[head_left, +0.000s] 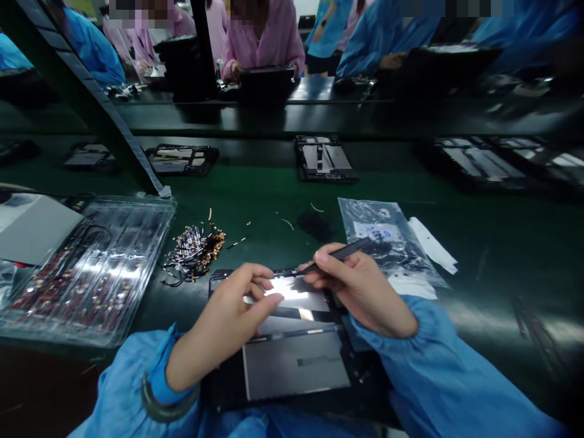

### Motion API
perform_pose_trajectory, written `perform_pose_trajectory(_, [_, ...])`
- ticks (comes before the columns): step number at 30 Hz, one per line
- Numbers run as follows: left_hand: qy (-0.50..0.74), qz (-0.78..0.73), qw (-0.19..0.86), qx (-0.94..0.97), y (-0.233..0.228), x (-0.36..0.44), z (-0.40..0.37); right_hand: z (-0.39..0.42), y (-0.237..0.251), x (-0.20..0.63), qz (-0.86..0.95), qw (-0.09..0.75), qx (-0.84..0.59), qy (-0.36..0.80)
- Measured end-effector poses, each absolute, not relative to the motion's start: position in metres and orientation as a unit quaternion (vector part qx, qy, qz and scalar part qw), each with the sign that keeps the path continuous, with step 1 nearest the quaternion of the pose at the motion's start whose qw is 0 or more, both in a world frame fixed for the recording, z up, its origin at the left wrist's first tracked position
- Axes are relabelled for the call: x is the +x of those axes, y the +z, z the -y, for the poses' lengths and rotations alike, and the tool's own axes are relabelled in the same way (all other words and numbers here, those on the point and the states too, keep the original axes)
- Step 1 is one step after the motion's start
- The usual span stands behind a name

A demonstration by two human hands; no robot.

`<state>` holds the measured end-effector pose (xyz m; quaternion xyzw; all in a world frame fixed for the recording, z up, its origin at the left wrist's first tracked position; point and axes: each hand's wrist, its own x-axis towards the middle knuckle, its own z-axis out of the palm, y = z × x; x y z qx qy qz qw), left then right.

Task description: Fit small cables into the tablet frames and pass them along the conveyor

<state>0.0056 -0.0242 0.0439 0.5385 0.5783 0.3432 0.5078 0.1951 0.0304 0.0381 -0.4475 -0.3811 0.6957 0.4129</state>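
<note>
An opened tablet [296, 365] with its battery plate and inner parts showing lies in front of me, partly under both hands. Over its upper left part is my left hand [237, 304], fingers bent, the thumb apart from them and nothing visible between. My right hand [360, 280] grips slim black tweezers [344, 250] like a pen, their tip down at the tablet's top edge. Just beyond the left hand lies a pile of small cables with gold ends [196, 249]. A clear plastic bag [378, 237] of small black parts rests beyond the right hand.
At the left stand a clear compartment tray [104, 267] of small parts and a white box [36, 228]. Several opened tablets [323, 158] sit along the green bench. A slanted post [104, 103] rises at the left. White paper strips [431, 243] lie right; co-workers sit opposite.
</note>
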Motion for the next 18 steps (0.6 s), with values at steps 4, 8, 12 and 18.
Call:
perform_pose_trajectory(4, [0.378, -0.641, 0.411, 0.527, 0.042, -0.023, 0.031, -0.038, 0.027, 0.192, 0.49, 0.418, -0.496, 0.582])
perform_pose_trajectory(8, [0.4, -0.679, 0.374, 0.489, 0.044, -0.047, 0.042, -0.041, 0.021, 0.189, 0.564, 0.377, -0.501, 0.537])
perform_pose_trajectory(12, [0.419, -0.705, 0.324, 0.471, 0.046, -0.057, 0.051, -0.04, 0.019, 0.188, 0.613, 0.357, -0.506, 0.491])
perform_pose_trajectory(18, [0.424, -0.744, 0.271, 0.441, 0.053, -0.069, 0.068, -0.039, 0.019, 0.186, 0.637, 0.351, -0.528, 0.438])
